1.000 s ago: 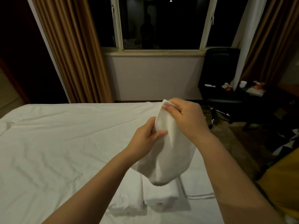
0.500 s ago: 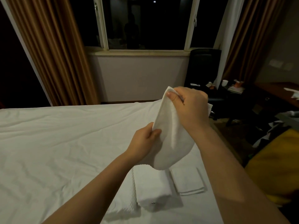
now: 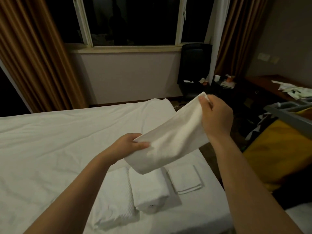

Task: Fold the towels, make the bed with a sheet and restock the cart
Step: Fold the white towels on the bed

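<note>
A small white towel [image 3: 170, 139] hangs stretched between my hands above the bed. My right hand [image 3: 216, 115] pinches its upper corner, up and to the right. Lower and to the left, my left hand [image 3: 133, 144] pinches the opposite end with the thumb on top. Below the towel, folded white towels lie on the white sheet [image 3: 59, 146]: a textured one [image 3: 116, 196] on the left, a thick one [image 3: 148, 190] in the middle and a thin flat one [image 3: 184, 179] on the right.
The cart [image 3: 287, 110] with its grey tray and yellow bag [image 3: 276, 152] stands right of the bed. A black office chair [image 3: 194, 68] and a cluttered dark desk [image 3: 273, 85] sit under the window. Brown curtains hang on both sides.
My hands have drawn apart: the right moved right, the left dropped lower, and the bunched towel is now pulled out lengthwise. The view has swung right, bringing the cart into sight.
</note>
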Action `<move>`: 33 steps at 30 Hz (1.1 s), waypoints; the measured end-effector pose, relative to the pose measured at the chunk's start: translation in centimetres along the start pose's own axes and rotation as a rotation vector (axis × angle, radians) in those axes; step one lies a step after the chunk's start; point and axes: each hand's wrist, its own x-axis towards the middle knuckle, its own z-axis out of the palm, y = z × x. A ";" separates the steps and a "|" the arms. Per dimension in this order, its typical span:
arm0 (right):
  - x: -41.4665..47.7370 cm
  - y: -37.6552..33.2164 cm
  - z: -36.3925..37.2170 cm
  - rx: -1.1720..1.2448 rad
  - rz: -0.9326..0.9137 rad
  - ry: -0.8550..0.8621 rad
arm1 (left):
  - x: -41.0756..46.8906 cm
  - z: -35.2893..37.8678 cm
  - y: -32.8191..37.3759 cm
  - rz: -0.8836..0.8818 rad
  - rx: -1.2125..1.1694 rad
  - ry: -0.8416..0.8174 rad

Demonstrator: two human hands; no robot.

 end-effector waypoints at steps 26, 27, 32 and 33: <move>-2.0 3.6 -0.5 0.142 0.337 -0.316 | 0.1 4.9 7.8 0.039 -0.611 0.109; -2.5 2.9 -0.2 0.134 0.280 -0.303 | -0.1 5.8 8.4 0.054 -0.520 0.109; -5.5 -0.8 0.6 0.247 0.027 -0.263 | -0.9 9.5 10.7 0.267 -0.274 0.279; -5.8 -1.1 0.7 0.299 0.020 -0.253 | -0.9 9.8 10.8 0.294 -0.250 0.343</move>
